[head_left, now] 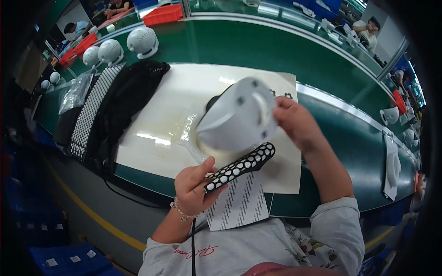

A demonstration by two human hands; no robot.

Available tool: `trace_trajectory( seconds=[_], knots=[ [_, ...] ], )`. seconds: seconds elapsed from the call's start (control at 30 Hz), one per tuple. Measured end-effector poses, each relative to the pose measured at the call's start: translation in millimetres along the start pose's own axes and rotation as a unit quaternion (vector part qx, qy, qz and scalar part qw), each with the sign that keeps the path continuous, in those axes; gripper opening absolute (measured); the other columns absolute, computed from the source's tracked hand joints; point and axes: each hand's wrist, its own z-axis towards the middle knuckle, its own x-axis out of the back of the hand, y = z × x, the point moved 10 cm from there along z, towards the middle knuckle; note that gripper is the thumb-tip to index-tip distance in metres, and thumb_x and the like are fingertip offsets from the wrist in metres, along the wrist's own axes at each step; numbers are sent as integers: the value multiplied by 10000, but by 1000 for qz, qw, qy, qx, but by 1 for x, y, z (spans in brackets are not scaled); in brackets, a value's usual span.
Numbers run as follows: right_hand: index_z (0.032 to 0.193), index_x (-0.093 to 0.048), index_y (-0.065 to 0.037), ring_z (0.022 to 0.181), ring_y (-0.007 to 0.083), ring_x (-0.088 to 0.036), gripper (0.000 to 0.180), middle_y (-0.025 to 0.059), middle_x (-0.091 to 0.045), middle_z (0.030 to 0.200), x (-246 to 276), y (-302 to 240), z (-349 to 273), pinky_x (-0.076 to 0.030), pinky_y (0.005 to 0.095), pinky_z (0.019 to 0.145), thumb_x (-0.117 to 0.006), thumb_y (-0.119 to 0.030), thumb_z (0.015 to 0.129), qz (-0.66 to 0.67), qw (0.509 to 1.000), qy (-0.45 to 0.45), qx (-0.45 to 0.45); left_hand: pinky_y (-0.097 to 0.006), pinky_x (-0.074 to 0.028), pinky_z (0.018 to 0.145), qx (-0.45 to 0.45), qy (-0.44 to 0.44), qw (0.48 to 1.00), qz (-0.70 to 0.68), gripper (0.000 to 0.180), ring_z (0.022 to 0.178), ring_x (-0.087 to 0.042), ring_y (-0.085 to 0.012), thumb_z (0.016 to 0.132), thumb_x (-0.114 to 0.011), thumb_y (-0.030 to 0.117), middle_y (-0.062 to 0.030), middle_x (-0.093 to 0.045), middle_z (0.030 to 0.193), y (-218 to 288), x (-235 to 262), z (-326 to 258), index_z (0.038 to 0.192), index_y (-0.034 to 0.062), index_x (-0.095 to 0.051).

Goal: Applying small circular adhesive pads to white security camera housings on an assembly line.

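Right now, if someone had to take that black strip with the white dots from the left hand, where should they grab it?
Probably the free far end of the strip, coming from the person's right. The left hand covers the near end, and the strip slants up and away to the right, just below the white housing that the right hand holds. Pinch it across its narrow width.

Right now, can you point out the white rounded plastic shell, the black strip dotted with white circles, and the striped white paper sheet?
white rounded plastic shell [237, 120]: head view, on its curved side wall.
black strip dotted with white circles [241, 165]: head view, mid-length.
striped white paper sheet [239, 202]: head view, its centre.
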Motion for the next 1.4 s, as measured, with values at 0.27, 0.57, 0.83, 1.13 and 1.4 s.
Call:
trace_trajectory(
  seconds=[0.27,0.57,0.83,1.13,1.4],
  knots=[
    [924,-601,-69,840,204,-552,151,36,-578,899,145,-66,11,-412,358,764,-540,-138,804,-772,465,343,264,-274,-482,524,7,-12,1000,-7,256,622,-613,-200,586,-729,49,-215,-569,1054,1,-2,2,613,2,-479],
    [1028,-585,-153,990,245,-526,265,74,-569,1059,311,-11,5,-376,456,810,-418,-284,869,-666,583,464,-46,-264,-463,718,143,-27,988,-43,197,822,-598,-192,730,-643,65,-160,-585,1028,-21,-1,3,881,-43,-579],
    [965,-573,-79,979,239,-518,201,69,-580,1007,251,-42,-9,-362,388,841,-490,-213,841,-568,653,462,193,-214,-391,646,365,61,891,-262,222,729,-469,-63,859,-539,182,6,-574,822,-70,-20,44,959,-15,-559],
    [1005,-551,-21,812,197,-549,219,80,-578,851,189,-92,-52,-409,279,781,-453,-172,880,-369,759,419,335,-334,-400,856,170,64,967,179,470,1062,-476,-283,795,-604,229,-206,-463,1189,-62,8,72,1148,-46,-461],
    [926,-560,-10,742,210,-559,366,95,-586,784,-24,-143,-148,-417,327,712,-418,-344,887,-6,904,-82,420,-394,-381,737,19,-111,906,-408,541,840,-504,-287,852,-352,495,-148,-551,933,117,34,117,928,9,-579]
  ],
)
